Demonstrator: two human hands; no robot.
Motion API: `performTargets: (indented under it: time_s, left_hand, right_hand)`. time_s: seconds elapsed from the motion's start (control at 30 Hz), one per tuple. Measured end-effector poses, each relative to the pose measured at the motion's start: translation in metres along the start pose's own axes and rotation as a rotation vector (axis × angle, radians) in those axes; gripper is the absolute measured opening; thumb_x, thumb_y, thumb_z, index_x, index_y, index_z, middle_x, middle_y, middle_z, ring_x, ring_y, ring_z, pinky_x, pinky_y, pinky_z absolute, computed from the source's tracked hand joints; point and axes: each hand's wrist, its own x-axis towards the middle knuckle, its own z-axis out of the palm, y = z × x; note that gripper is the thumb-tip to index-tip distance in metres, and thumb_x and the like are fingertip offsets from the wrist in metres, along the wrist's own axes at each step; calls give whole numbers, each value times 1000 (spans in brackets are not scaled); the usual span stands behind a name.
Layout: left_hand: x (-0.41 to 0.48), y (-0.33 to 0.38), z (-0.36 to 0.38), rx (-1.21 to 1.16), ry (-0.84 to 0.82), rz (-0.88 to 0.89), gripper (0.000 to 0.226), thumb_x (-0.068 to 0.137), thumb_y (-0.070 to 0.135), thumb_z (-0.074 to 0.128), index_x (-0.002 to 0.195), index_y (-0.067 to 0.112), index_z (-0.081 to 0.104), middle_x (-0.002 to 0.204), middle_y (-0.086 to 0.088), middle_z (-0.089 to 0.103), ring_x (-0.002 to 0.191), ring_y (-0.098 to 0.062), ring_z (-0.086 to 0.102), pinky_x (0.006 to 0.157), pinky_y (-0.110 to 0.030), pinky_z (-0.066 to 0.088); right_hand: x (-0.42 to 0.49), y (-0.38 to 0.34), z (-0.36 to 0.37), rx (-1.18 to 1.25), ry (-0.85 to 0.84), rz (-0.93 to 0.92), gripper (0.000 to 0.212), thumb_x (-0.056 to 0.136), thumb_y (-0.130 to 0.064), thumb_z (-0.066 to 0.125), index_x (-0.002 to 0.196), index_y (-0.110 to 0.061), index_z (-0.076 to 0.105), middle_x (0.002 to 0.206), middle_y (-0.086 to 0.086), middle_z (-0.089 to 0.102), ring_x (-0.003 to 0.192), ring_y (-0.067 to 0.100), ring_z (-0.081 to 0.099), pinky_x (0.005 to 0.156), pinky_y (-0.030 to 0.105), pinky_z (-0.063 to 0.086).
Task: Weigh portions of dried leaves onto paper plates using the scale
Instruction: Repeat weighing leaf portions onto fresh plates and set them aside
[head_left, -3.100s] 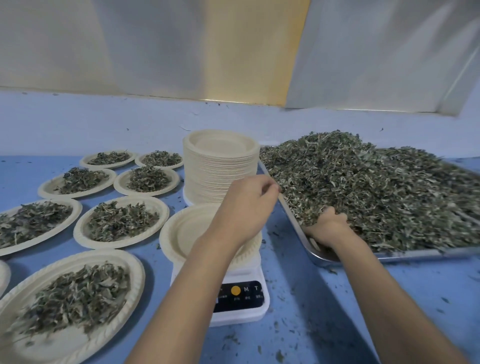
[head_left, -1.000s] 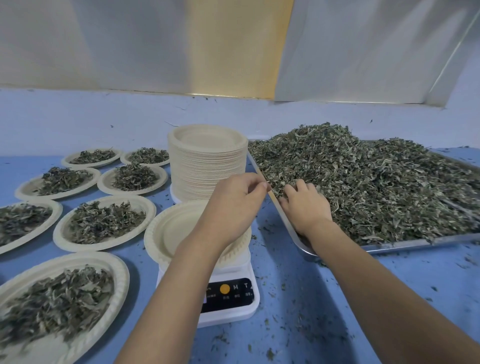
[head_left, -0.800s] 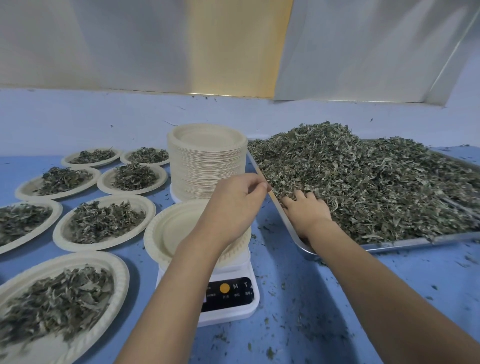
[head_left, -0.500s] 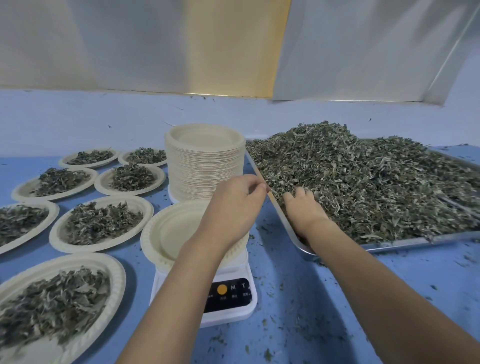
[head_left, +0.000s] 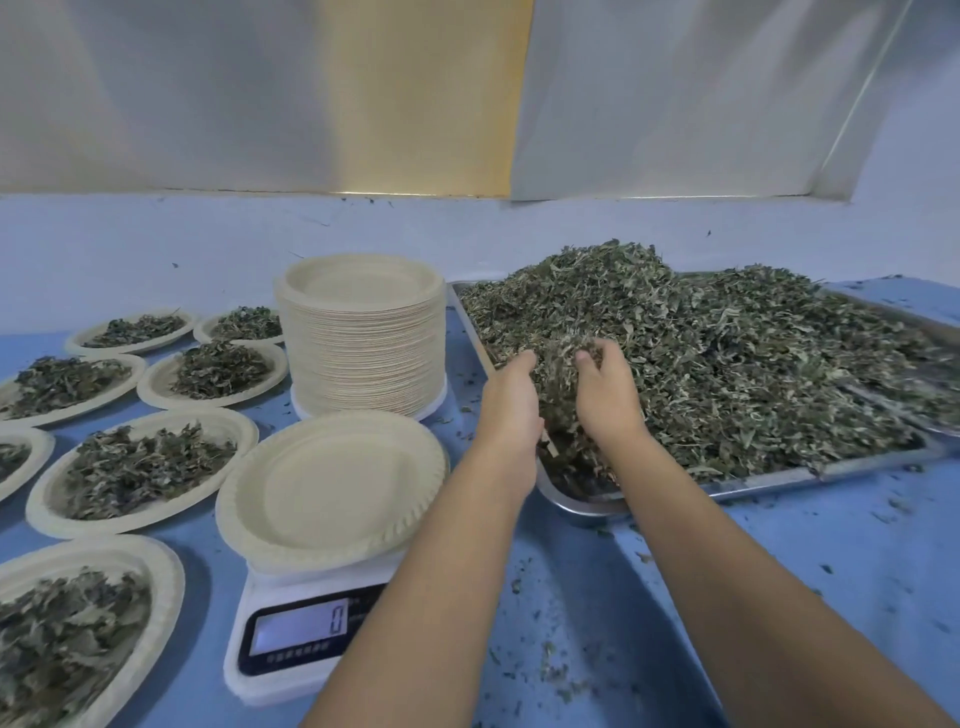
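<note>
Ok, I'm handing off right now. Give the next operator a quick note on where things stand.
Hands: the left hand presses the left side of a clump of dried leaves; its curl is unclear from behind. The right hand has fingers curled over the same clump, at the near-left corner of the metal tray.
The scale reads 0 with an empty paper plate on it; the plate stack stands behind.
Done: seven filled plates show at left.
Left: bring the clump onto the empty plate, trim to weight, set it aside, repeat.
</note>
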Motion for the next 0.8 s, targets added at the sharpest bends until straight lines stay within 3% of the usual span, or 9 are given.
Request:
performTargets:
  time_s: [0.13,0.27,0.33,0.43,0.53,0.57,0.67,0.8]
  left_hand:
    - [7,-13,10,-190,-12,-91,59,100,37,40,150,12,22,157,-8,19,144,-23,18,114,-40,22]
    - [11,-17,17,-332,21,-120,57,99,42,41,148,15,30,149,-8,35,136,-23,35,110,-37,32]
    - [11,-18,20,-421,18,-128,53,98,44,41,142,14,39,141,-10,46,128,-24,46,106,-36,38]
    - [8,-12,22,-635,-6,-93,43,99,40,43,126,8,51,123,-14,59,113,-27,58,99,-40,47]
    - [4,-1,20,-766,25,-32,33,100,37,41,93,7,50,92,-10,57,96,-27,58,97,-42,47]
    - [2,3,18,-783,21,-15,32,100,37,40,92,8,49,91,-10,56,99,-28,57,98,-43,46]
    - [-6,16,7,-773,-14,38,36,102,39,34,101,7,51,101,-11,58,109,-28,57,102,-45,43]
    - [-21,32,-17,-756,10,110,36,101,39,34,102,10,54,86,-7,60,91,-25,60,87,-40,49]
  right_hand:
    - [0,-5,-5,307,43,125,40,103,-25,36,143,-16,36,143,5,41,109,10,36,91,28,28]
    - [-1,-15,-8,571,47,296,44,103,-26,39,147,-24,32,152,4,32,131,19,35,99,35,31]
    - [-3,-23,-6,745,30,360,43,103,-23,40,146,-24,34,148,7,38,126,20,42,101,37,38]
    - [-7,-32,-2,1014,-10,404,23,102,-16,41,121,-19,53,123,15,59,112,34,59,94,52,49]
    - [-12,-42,0,1137,-33,393,17,99,-13,44,97,-20,59,102,14,64,97,35,62,83,48,53]
    - [-14,-46,0,1168,-43,380,17,99,-13,45,98,-18,60,102,14,64,93,34,62,82,47,52]
    - [-23,-61,5,1211,-91,365,32,97,-12,47,128,-14,55,117,18,63,93,33,63,76,42,54]
    - [-43,-84,21,1243,-153,338,42,96,-12,49,138,-16,47,128,16,59,95,30,64,73,38,54]
